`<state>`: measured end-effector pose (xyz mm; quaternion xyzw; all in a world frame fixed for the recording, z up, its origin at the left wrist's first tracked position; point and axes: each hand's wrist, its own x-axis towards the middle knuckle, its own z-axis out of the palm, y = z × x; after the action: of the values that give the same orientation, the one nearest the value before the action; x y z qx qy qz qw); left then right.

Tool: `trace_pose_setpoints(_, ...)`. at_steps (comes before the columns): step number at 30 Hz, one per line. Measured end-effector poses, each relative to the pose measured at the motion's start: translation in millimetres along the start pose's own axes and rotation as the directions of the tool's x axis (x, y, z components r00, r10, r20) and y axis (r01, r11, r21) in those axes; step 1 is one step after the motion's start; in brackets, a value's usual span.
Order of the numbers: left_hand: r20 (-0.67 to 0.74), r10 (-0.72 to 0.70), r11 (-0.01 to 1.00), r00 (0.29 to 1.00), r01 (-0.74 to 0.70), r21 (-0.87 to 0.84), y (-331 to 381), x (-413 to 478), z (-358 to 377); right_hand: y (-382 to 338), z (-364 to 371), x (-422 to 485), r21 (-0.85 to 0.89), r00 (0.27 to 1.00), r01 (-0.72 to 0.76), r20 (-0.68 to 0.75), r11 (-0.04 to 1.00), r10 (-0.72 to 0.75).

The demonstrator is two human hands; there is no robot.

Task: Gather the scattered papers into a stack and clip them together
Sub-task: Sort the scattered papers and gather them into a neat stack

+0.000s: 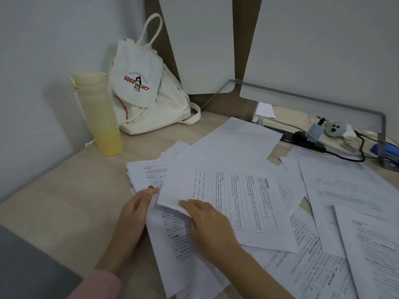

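Centre frame: right hand point(207, 223) fingers pinch a corner of the top sheet point(228, 197), prob. to square it w/ the pile point(170, 231). Left hand point(133, 212) grips pile's edge, thumb on top, steadying it. Other papers point(349, 190) lie loose on counter point(64, 201), frame right.

The print on the papers point(237, 139) is too small and soft to read, and on the sheets at the right it is only a blur. Those right sheets are cut off by the right and bottom edges. The fingers of the left hand point(133, 214) go under the edge of the pile and are hidden; only the thumb shows on top. The right hand point(208, 225) covers the lifted corner of the top sheet point(226, 190), so its thumb is not seen. A blue stapler point(386, 151) is cut by the right edge and partly behind the shelf leg point(381, 134). A grey object point(26, 268) at bottom left is cropped; what it is I cannot tell.
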<state>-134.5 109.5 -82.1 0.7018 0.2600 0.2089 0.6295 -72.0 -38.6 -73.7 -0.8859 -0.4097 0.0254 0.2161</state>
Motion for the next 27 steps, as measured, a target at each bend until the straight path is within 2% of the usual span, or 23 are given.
trace_pose_setpoints(4, -0.025, -0.017, 1.0, 1.0, 0.017, 0.018, 2, 0, -1, 11, -11, -3, 0.171, 0.995, 0.098, 0.008, 0.98, -0.1)
trace_pose_setpoints(6, -0.019, -0.056, 0.997, 0.998, 0.055, -0.045, 3, 2, -2, 19, -18, -6, 0.221, 0.985, 0.155, 0.043, 0.963, -0.168)
trace_pose_setpoints(8, -0.005, -0.083, 0.992, 0.996, 0.083, -0.092, 0, 6, -2, 32, -22, -8, 0.205, 0.98, 0.183, 0.035, 0.962, -0.194)
trace_pose_setpoints(10, 0.004, -0.096, 0.992, 0.995, 0.096, -0.082, -4, 10, -4, 45, -22, -12, 0.113, 0.978, 0.192, -0.1, 0.975, -0.181)
trace_pose_setpoints(11, 0.006, -0.101, 0.992, 0.995, 0.101, -0.077, -5, 10, -4, 51, -21, -15, 0.033, 0.972, 0.155, -0.183, 0.987, -0.146)
trace_pose_setpoints(13, 0.006, -0.101, 0.992, 0.995, 0.101, -0.08, -8, 10, -5, 57, -22, -19, -0.071, 0.946, -0.069, -0.323, 0.995, 0.042)
trace_pose_setpoints(14, 0.004, -0.099, 0.992, 0.995, 0.099, -0.079, -8, 10, -5, 59, -23, -20, -0.054, 0.905, -0.208, -0.388, 0.977, 0.171)
trace_pose_setpoints(15, 0.003, -0.097, 0.992, 0.995, 0.097, -0.076, -8, 10, -4, 59, -27, -21, 0.034, 0.862, -0.321, -0.405, 0.946, 0.307)
trace_pose_setpoints(16, 0.003, -0.098, 0.992, 0.995, 0.098, -0.076, -8, 10, -4, 58, -30, -22, 0.21, 0.826, -0.399, -0.34, 0.893, 0.449)
trace_pose_setpoints(17, 0.003, -0.098, 0.992, 0.995, 0.098, -0.076, -9, 10, -4, 56, -33, -21, 0.465, 0.79, -0.449, -0.193, 0.763, 0.582)
trace_pose_setpoints(18, 0.0, -0.098, 0.993, 0.995, 0.098, -0.073, -9, 10, -4, 55, -36, -20, 0.717, 0.754, -0.47, 0.024, 0.514, 0.656)
trace_pose_setpoints(19, -0.002, -0.1, 0.993, 0.995, 0.099, -0.068, -9, 10, -4, 55, -37, -18, 0.859, 0.725, -0.461, 0.222, 0.22, 0.652)
trace_pose_setpoints(20, -0.002, -0.105, 0.992, 0.994, 0.105, -0.065, -9, 10, -4, 57, -35, -18, 0.903, 0.716, -0.429, 0.331, 0.014, 0.615)
trace_pose_setpoints(21, 0.003, -0.109, 0.992, 0.994, 0.109, -0.064, -9, 11, -4, 59, -32, -16, 0.911, 0.727, -0.408, 0.368, -0.066, 0.58)
trace_pose_setpoints(22, 0.012, -0.111, 0.992, 0.994, 0.112, -0.064, -9, 11, -4, 60, -30, -14, 0.908, 0.737, -0.417, 0.361, -0.035, 0.571)
trace_pose_setpoints(25, 0.035, -0.114, 0.991, 0.993, 0.117, -0.071, -8, 9, -4, 63, -29, -8, 0.852, 0.718, -0.491, 0.276, 0.183, 0.639)
trace_pose_setpoints(27, 0.031, -0.115, 0.989, 0.993, 0.117, -0.086, -7, 9, -5, 67, -36, -5, 0.815, 0.695, -0.521, 0.233, 0.253, 0.681)
